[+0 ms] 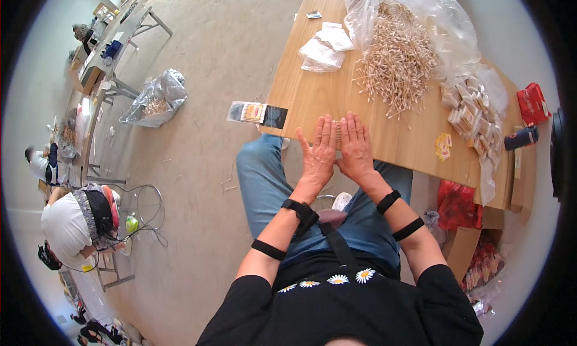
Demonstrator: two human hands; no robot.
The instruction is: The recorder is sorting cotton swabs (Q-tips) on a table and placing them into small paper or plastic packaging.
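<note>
Both hands lie flat near the front edge of the wooden table (pixel 300 93), fingers stretched away from me. My left hand (pixel 318 150) has its thumb or outer finger spread to the side, and my right hand (pixel 356 147) rests close beside it. A narrow row of cotton swabs (pixel 338 131) shows between the two hands; much of it is hidden. Beyond them a big heap of loose cotton swabs (pixel 399 54) spills from a clear plastic bag (pixel 460 39). To the left, a clear packet of swabs (pixel 253 112) with a yellow-and-red label lies on a black pad (pixel 276 117).
Clear pouches (pixel 324 57) lie at the table's far left. Yellow cards (pixel 443 146) and stacked swab bundles (pixel 472 114) sit to the right, near a dark bottle (pixel 521 138) and red bag (pixel 533 104). Another bag of swabs (pixel 157 99) stands on the floor; people work at left.
</note>
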